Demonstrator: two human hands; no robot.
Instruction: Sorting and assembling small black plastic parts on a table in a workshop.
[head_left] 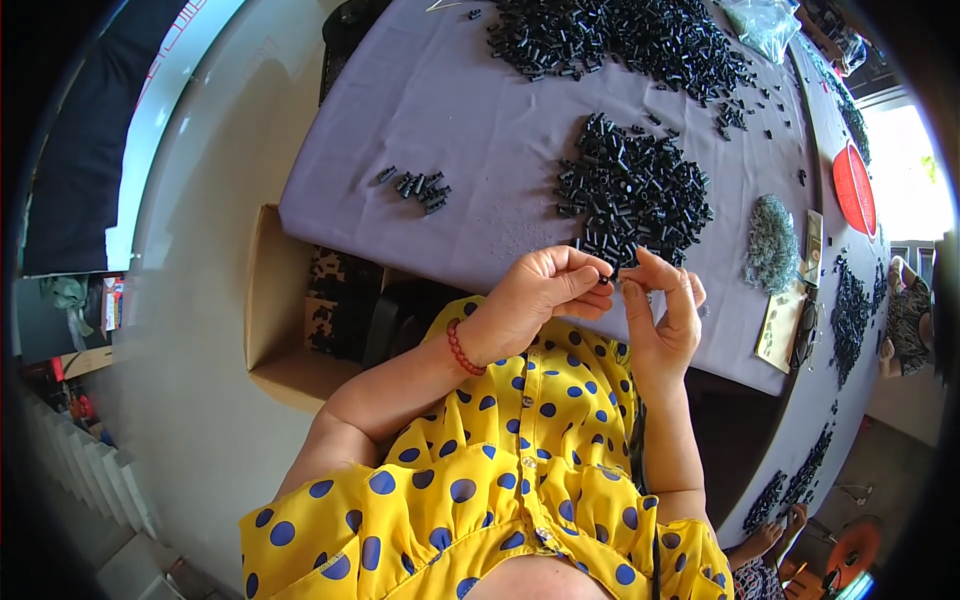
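Note:
My left hand (545, 290), with a red bead bracelet (464, 350) at its wrist, pinches a small black tubular piece (605, 281) between thumb and fingertips. Just beside it, at the table's near edge, my right hand (664, 318) has thumb and fingers closed together; whatever they hold is too small to make out. The fingertips of both hands almost meet. Directly beyond them lies a heap of similar small black pieces (635, 190). Several more black pieces (424, 190) form a little group farther left on the lilac-grey cloth (400, 110).
A larger black heap (620, 45) covers the far part of the table. To the right are a tangled clump of small silvery parts (771, 245), a yellowish card (780, 328), glasses (804, 335) and a red basket (855, 190). A cardboard box (262, 300) stands lower left. Other people sit at right.

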